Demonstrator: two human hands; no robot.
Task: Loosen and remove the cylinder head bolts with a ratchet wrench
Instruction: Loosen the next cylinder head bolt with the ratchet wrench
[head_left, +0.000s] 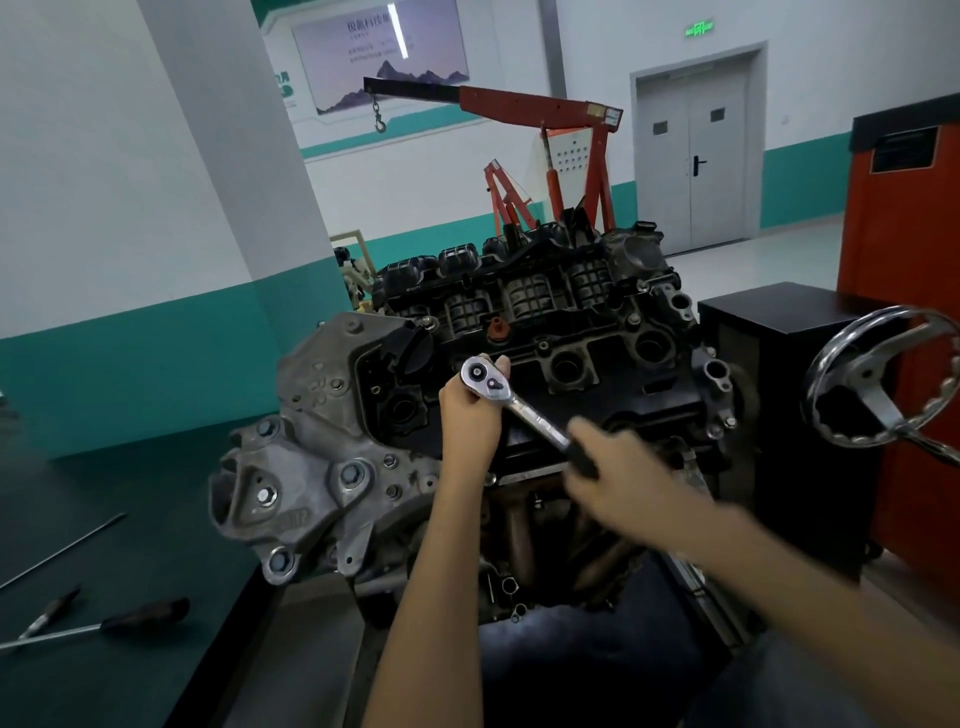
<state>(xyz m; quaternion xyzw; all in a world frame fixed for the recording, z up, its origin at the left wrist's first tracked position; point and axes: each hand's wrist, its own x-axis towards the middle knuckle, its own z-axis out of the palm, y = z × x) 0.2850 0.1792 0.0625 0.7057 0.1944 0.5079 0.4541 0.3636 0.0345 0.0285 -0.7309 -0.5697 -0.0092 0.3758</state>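
Head view: the engine (322, 467) is flanked by screwdrivers (145, 614) and a handwheel (875, 397). The ratchet wrench (524, 413) is held at its head by the left hand (467, 418), and its handle is gripped by the right hand (618, 467).

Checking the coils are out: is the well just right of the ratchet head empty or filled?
Empty: the well, right of the ratchet, is an open dark hole with nothing standing in it. Its bottom is too dark to see.

Both bare forearms reach forward, the left hand (470, 415) cupping the head of the ratchet wrench (524, 411) while the blurred right hand (618, 467) grips its handle.
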